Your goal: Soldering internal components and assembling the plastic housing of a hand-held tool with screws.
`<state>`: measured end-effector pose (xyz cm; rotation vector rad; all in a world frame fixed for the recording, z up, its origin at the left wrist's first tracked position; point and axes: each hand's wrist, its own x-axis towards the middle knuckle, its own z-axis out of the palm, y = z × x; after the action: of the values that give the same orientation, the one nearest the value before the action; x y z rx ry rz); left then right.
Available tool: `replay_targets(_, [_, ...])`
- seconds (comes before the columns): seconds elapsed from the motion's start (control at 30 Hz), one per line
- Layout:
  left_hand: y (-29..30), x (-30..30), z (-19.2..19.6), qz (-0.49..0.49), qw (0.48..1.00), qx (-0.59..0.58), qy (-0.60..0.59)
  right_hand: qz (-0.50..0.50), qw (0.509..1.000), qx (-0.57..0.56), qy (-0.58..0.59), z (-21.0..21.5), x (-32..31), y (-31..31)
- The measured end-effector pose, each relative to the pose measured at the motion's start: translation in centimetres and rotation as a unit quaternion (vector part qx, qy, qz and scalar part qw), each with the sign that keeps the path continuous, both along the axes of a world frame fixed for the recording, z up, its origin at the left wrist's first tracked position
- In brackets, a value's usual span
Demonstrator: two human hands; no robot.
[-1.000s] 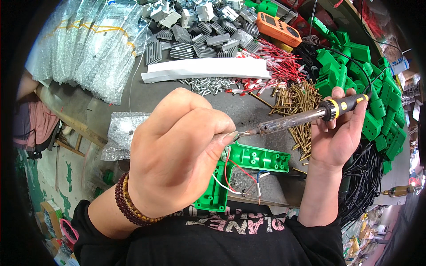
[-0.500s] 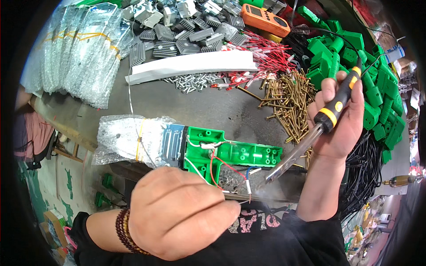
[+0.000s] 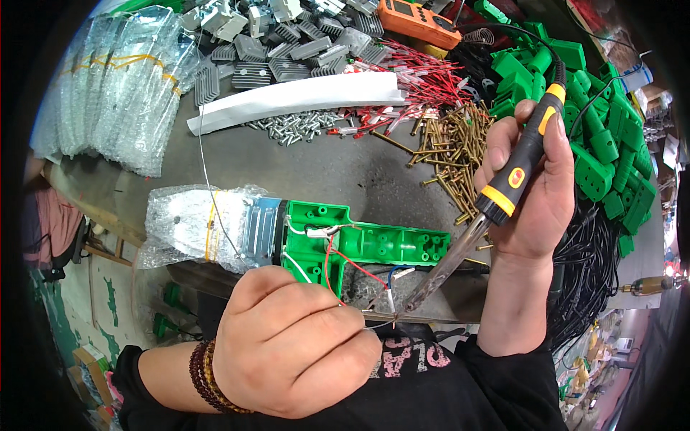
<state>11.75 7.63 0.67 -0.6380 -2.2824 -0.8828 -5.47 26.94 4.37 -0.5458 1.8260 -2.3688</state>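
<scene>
My right hand point(image 3: 535, 208) grips a black-and-yellow soldering iron point(image 3: 519, 158), whose shaft slants down left. Its tip is close to bare wire ends beside a white-sleeved wire point(image 3: 390, 298); I cannot tell whether they touch. My left hand point(image 3: 295, 345) is closed on thin solder wire point(image 3: 206, 169), which runs down into the fist from above; a short length pokes out near the iron's tip. Just beyond the fist lies an open green plastic housing point(image 3: 388, 244). Red wires point(image 3: 359, 266) and white ones come out of it. A bubble-wrapped part point(image 3: 188, 226) joins its left end.
Bubble-wrapped packs point(image 3: 115, 86) lie far left. Behind are grey finned heatsinks point(image 3: 309, 49), a white strip point(image 3: 295, 99), silver screws point(image 3: 295, 128), red-wired parts point(image 3: 424, 75), brass-coloured screws point(image 3: 460, 147) and an orange meter point(image 3: 417, 23). Green plastic parts point(image 3: 600, 136) and black cables point(image 3: 589, 280) crowd the right.
The soldering iron's tip has come down and left, nearer the wire ends. My left hand stays closed on the solder wire. The whole view has shifted slightly.
</scene>
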Motion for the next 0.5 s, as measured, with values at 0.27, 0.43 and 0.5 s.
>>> replay_targets(0.27, [0.15,-0.31,-0.20,-0.004,1.000,-0.004,-0.001,-0.005,1.000,-0.018,-0.003,-0.08,-0.02,0.05])
replay_targets(0.43, [0.31,-0.37,-0.31,-0.001,1.000,0.003,0.001,-0.013,1.000,-0.016,0.002,-0.15,-0.04,-0.09])
replay_targets(0.5, [0.37,-0.37,-0.32,-0.003,1.000,0.004,0.000,-0.010,1.000,-0.015,-0.002,-0.05,0.07,0.05])
